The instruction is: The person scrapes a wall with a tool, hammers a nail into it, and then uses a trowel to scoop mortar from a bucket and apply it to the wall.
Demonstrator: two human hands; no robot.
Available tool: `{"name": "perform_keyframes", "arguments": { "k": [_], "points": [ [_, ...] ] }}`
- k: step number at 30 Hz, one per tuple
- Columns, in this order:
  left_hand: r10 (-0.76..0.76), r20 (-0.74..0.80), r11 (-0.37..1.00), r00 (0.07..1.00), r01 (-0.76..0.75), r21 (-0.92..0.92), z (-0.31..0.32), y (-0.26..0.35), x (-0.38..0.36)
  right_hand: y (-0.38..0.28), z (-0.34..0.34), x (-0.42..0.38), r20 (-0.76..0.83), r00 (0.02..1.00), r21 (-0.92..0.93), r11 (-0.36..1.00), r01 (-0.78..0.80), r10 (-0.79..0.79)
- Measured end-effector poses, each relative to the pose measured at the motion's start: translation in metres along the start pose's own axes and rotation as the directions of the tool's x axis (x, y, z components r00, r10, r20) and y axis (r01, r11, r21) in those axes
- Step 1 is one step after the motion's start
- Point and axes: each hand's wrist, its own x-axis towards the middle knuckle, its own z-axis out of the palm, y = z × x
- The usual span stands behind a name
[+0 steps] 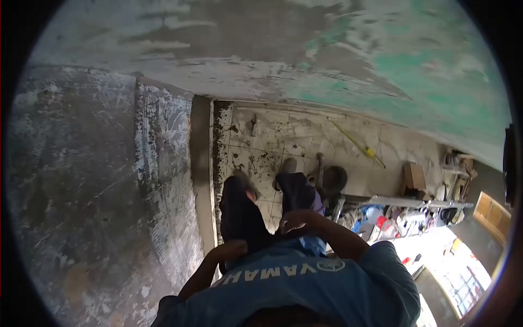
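My left hand [233, 249] is at the left side of my waist with its fingers curled, by the dark trousers [239, 210] and the hem of the blue shirt [272, 267]. On the other side, my right hand [297, 220] bends in at the front of my waist, its fingers closed against the dark cloth. Shadow hides whatever either hand may grip. My shoes stand on dirty floor tiles [261, 158] spotted with dark lumps.
A hammer-like tool [254, 125] and a yellow level-like bar [354, 140] lie near the scraped wall [354, 60]. Right of my feet are a dark round pan or bucket [333, 179], a cardboard box [414, 176] and piled clutter [389, 219]. A rough grey wall [81, 180] rises at left.
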Motion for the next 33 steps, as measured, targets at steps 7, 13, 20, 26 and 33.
{"name": "perform_keyframes", "arguments": {
  "k": [7, 13, 20, 26, 33],
  "points": [
    [-0.034, -0.031, 0.954, 0.999, 0.042, 0.298, -0.093, -0.054, 0.171, 0.277, -0.181, 0.18, -0.815, 0.572, -0.237, 0.843, -0.482, 0.098],
    [0.396, -0.553, 0.888, 0.733, -0.152, 0.434, -0.192, -0.074, 0.318, 0.391, -0.366, 0.259, -0.875, 0.484, -0.42, 0.477, -0.772, 0.011],
    [0.381, -0.409, 0.762, 0.829, -0.032, 0.646, -0.216, -0.125, 0.35, 0.459, -0.419, 0.269, -0.861, 0.503, -0.502, 0.28, -0.818, -0.074],
    [0.567, -0.381, 0.767, 0.73, -0.3, 0.568, -0.194, -0.116, 0.326, 0.497, -0.4, 0.221, -0.78, 0.626, -0.597, 0.309, -0.741, -0.004],
    [0.601, -0.304, 0.731, 0.739, -0.354, 0.583, -0.177, -0.142, 0.302, 0.452, -0.355, 0.206, -0.584, 0.462, -0.622, -0.002, -0.783, 0.667]
  ]
}}
